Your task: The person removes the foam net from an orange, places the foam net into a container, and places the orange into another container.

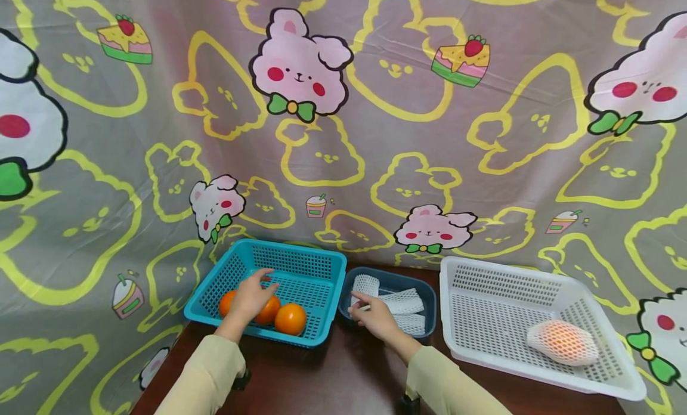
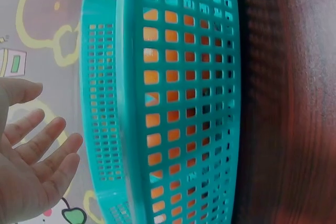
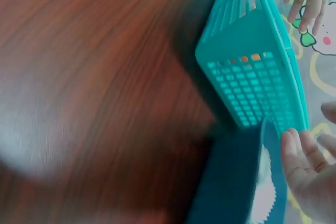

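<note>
My left hand (image 1: 253, 297) hovers over the teal basket (image 1: 337, 284), fingers spread and relaxed, with nothing in them. Beneath and beside it sit several oranges (image 1: 290, 319), partly covered by the hand in the head view. In the left wrist view, orange shows through the holes of the basket's side. My right hand (image 1: 377, 318) is above the left part of a dark blue bin (image 1: 432, 304), its fingers loosely bent and nothing held in the right wrist view. White foam net sleeves (image 1: 404, 302) lie in that bin, one partly behind the fingers.
To the right, a white basket (image 1: 491, 310) holds one orange in a foam net (image 1: 562, 342). All three containers stand side by side on a dark brown wooden table (image 1: 333, 382). A printed cloth (image 1: 370, 135) hangs close behind them.
</note>
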